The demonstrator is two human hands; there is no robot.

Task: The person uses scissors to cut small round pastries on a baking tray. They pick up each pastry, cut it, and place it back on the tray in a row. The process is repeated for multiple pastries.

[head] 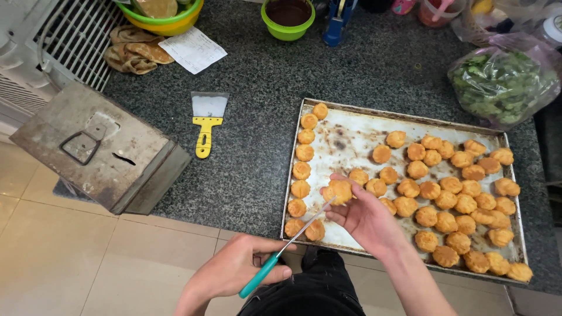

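Left hand (237,270) is fisted around the teal handle of a thin knife (287,248), blade running up toward 1 o'clock until the tip meets a golden pastry puff (339,191). Right hand (364,217) pinches that puff between thumb and fingertips, held just above the near-left part of the baking tray (404,120). Whether the tip has entered the puff or only touches it is hard to tell at this size. Main risk, as I judge it: the blade points straight at the right hand's fingers, so a push that breaks through the crust could run into the thumb or palm. A hard pinch could also crush the hollow shell, and a loose one could let the puff twist off the tip and drop to the tiled floor at 7 o'clock, since the hands work at the counter's near edge. Remaining puffs crowd the tray at 3 o'clock. A yellow-handled scraper (206,123) lies at 11 o'clock, well apart, beside a metal box (96,146).
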